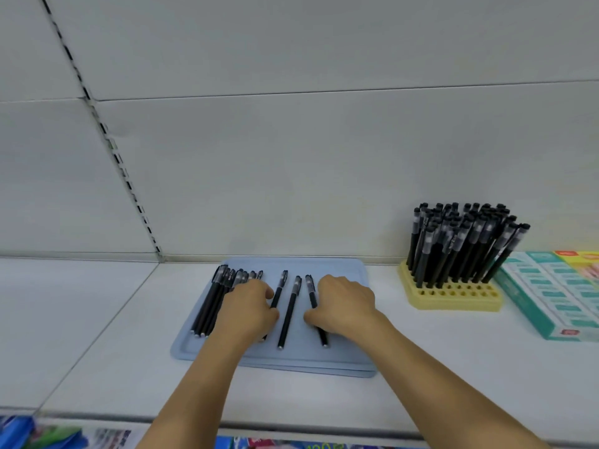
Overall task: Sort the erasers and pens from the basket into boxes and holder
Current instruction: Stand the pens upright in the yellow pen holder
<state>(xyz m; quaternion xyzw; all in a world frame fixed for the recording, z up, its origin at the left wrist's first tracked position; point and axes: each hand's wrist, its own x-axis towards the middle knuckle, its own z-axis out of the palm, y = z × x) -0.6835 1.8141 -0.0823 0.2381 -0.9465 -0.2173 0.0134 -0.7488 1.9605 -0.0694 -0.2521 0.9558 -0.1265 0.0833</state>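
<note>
Right now both hands rest knuckles-up on the flat pale-blue plastic tray (340, 358): the left hand (249, 307) presses over a row of slim black capped pens (210, 303) lying side by side, while the right hand (345, 306) has its fingers curled around one loose black pen (310, 286), though its fingertips are hidden. Between them lies a single free pen (288, 314), which could likely roll off towards the white shelf (97, 319) if nudged. Beyond, the yellow perforated pen holder (453, 298) is crowded, so a hasty insertion might tip its neighbours against the teal eraser box (547, 306).

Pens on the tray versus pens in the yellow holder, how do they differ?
The pens on the tray lie flat on the blue tray; the pens in the holder stand upright or slightly tilted in the yellow holder. The tray's are few, the holder's a dense cluster. Both are black and capped.
</note>
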